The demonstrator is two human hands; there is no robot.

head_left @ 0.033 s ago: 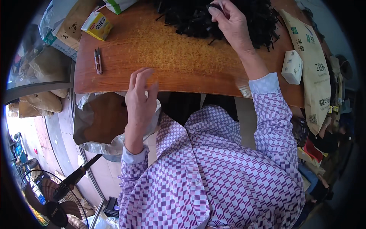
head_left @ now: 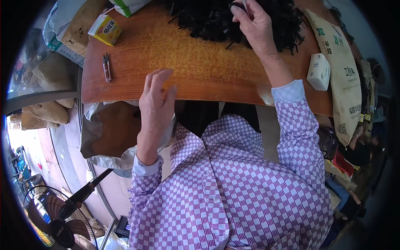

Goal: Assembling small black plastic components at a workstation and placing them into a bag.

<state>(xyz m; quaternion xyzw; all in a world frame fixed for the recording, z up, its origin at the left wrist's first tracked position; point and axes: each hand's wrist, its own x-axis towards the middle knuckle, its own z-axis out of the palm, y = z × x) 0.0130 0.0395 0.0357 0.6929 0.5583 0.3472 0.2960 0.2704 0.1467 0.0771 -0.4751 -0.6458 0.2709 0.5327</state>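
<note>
My right hand (head_left: 259,32) is at the far side of the table, over a heap of small black strips (head_left: 208,25). Its thumb and fingers pinch a black piece (head_left: 237,6), most of which they cover. My left hand (head_left: 156,102) hovers at the table's near edge with its fingers apart, holding nothing. Below and to the left of it gapes a large open bag (head_left: 110,129) with a brown inside. A pair of thread snips (head_left: 107,68) lies on the table's left part, away from both hands.
On the wooden table (head_left: 183,62) stand a yellow drink carton (head_left: 105,30) at the far left and a white box (head_left: 319,72) at the right. A printed beige sack (head_left: 337,75) lies along the right edge. A fan (head_left: 60,225) stands at the lower left.
My left hand has moved slightly to the right and up. My right hand has shifted a little to the right, still pinching the black piece.
</note>
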